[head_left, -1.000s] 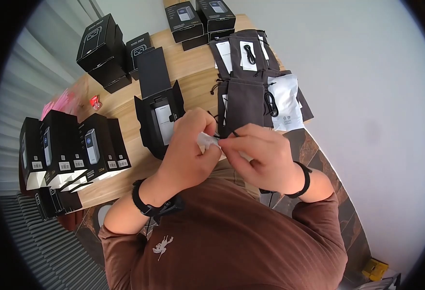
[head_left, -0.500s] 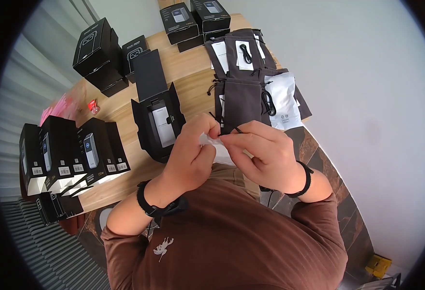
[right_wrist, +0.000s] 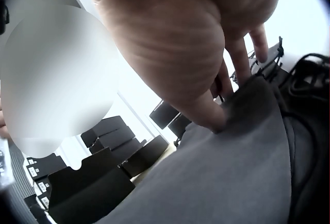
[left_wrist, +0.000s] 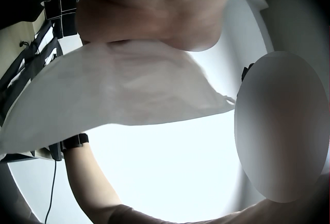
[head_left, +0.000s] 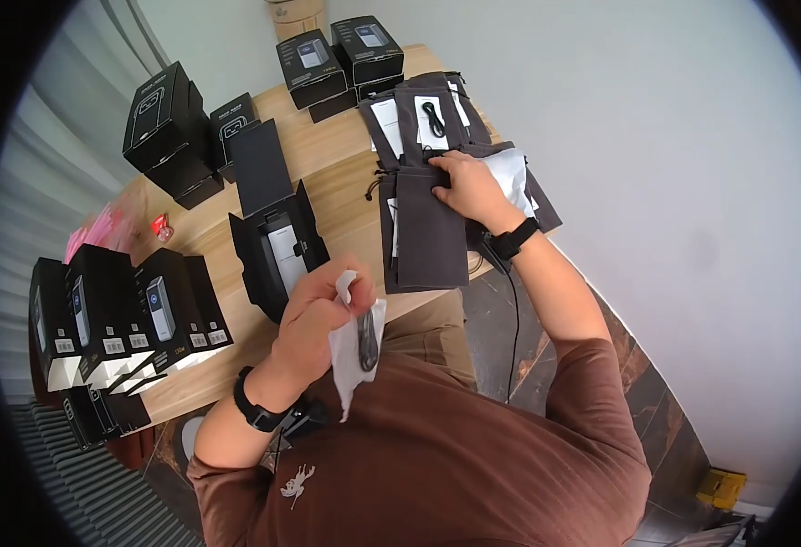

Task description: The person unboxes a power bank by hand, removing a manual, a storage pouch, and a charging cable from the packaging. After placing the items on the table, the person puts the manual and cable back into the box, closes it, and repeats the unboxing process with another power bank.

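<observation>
My left hand (head_left: 314, 310) grips the top of a small white plastic bag (head_left: 342, 360) in front of my shirt. A coiled black cable (head_left: 368, 342) hangs against the bag below the fingers. Close under the palm, the bag (left_wrist: 118, 87) fills much of the left wrist view. On the table, my right hand (head_left: 473, 187) rests at the upper end of a grey drawstring pouch (head_left: 431, 232). In the right wrist view its thumb touches the pouch (right_wrist: 216, 167) while the fingers reach past the edge by the black cords (right_wrist: 278, 54).
More pouches (head_left: 473, 128) with white cards and a black cable (head_left: 432, 118) lie behind. A white packet (head_left: 510, 173) is partly under my right hand. An open black box (head_left: 255, 242) holds a white card (head_left: 285, 255). Black boxes (head_left: 159, 296) stand left and at the back.
Both hands were together at the white bag. My right hand has left it and moved forward to the pouches; the left hand keeps the bag, with the black cable now visible. The view has shifted.
</observation>
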